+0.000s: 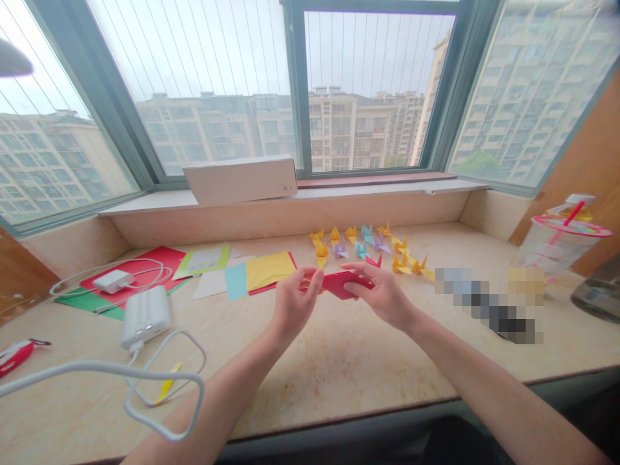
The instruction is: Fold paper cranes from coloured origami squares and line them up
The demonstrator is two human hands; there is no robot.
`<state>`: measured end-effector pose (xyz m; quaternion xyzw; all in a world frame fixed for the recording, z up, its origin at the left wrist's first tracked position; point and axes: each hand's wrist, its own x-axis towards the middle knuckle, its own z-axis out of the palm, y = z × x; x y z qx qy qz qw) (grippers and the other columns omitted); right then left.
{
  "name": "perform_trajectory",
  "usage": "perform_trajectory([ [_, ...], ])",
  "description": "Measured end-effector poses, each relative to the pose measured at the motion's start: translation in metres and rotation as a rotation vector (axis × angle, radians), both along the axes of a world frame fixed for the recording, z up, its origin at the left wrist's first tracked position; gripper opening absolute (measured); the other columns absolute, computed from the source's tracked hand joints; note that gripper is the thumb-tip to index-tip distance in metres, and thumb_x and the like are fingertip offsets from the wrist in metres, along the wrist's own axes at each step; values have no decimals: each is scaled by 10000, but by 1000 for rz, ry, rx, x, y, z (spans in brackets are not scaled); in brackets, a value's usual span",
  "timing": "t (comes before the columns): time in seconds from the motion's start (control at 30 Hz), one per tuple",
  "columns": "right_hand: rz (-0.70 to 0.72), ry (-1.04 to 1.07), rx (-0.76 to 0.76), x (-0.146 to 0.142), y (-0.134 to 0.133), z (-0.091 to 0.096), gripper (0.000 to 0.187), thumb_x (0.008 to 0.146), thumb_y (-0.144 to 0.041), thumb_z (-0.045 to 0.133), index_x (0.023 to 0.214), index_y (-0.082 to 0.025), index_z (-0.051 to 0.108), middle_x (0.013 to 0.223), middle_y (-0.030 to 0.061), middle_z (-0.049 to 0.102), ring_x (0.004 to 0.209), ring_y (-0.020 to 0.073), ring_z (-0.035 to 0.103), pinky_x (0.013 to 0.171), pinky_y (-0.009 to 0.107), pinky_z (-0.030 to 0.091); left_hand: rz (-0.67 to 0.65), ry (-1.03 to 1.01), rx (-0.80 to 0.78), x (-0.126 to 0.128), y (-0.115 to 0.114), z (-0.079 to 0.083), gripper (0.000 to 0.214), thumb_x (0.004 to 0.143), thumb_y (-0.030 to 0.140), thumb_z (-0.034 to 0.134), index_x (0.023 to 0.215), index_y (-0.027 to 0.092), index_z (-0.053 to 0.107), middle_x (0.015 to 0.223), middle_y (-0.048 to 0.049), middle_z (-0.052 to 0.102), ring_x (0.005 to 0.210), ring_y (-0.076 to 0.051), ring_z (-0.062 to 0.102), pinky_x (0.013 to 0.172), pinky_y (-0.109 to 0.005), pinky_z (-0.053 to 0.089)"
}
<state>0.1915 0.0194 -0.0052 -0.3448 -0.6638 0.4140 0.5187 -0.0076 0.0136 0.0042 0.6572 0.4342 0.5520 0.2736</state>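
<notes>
Between my two hands is a folded piece of red paper [340,284], held up above the stone counter. My left hand [296,298] pinches its left end between thumb and fingers. At the other end my right hand [382,294] grips it, thumb lying across the front face. Just behind the hands stand several folded paper cranes [361,248] in yellow, blue and purple, with a pink one partly hidden by my right hand. To the left of my left hand lie yellow paper sheets [270,271] over red ones, beside a light blue sheet [236,283].
A white power bank [145,315] with looping cables sits at the left, near a white charger [113,281] and red and green paper. A white box [242,181] leans by the window. At the right stands a plastic cup [557,242] with a straw.
</notes>
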Motion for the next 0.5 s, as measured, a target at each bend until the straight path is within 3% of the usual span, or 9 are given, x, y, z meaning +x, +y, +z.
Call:
perform_trajectory([
  [0.23, -82, -32, 4, 1, 4, -1, 363, 813, -282, 740, 1167, -228, 682, 1016, 59, 761, 878, 209, 734, 768, 354, 619, 16, -53, 25, 2, 0, 0, 193, 861, 366, 683, 834, 175, 675, 700, -17, 744, 618, -162, 722, 605, -235, 562],
  [0.5, -31, 75, -96, 3, 6, 3, 363, 768, -265, 774, 1117, -199, 701, 1002, 65, 777, 861, 206, 742, 695, 314, 621, 17, -129, 57, 4, -3, 1, 205, 832, 345, 724, 949, 194, 650, 679, 14, 726, 588, -146, 709, 584, -221, 551],
])
